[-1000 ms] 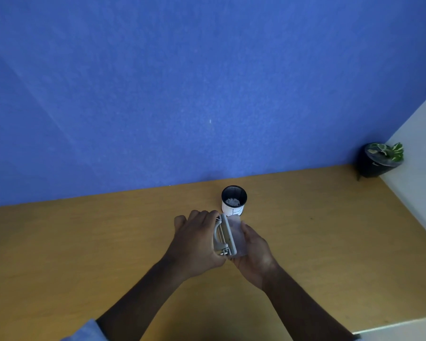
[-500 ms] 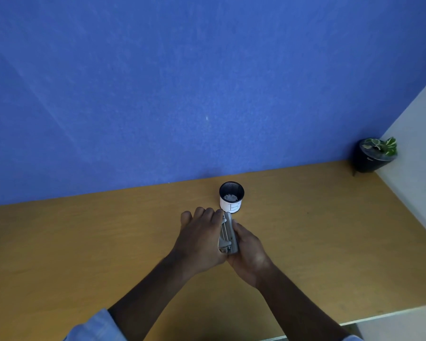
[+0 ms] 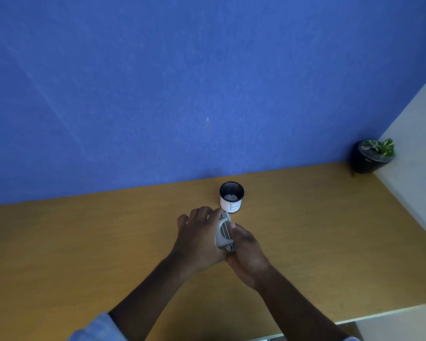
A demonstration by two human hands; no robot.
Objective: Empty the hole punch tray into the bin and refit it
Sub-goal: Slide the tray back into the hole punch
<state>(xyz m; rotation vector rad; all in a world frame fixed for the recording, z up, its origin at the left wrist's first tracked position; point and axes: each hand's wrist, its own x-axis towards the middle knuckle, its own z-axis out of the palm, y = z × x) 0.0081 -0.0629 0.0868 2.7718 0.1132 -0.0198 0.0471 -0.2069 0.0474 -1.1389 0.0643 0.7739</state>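
Note:
A grey hole punch (image 3: 223, 232) is held on its side above the wooden desk, just in front of a small black bin (image 3: 231, 196) with a white label and white paper scraps inside. My left hand (image 3: 198, 238) wraps the punch from the left. My right hand (image 3: 246, 247) presses against its base side from the right, with the thumb on top. The tray lies flat against the punch's base between my hands and is mostly hidden.
The wooden desk (image 3: 84, 242) runs to a blue partition wall (image 3: 182, 82) behind the bin. A small potted plant (image 3: 373, 155) stands in the far right corner. The desk's front edge is at the lower right.
The translucent tray, held apart at the punch's right side a second ago, is now closed flat against the base. Both hands have drawn together around the punch.

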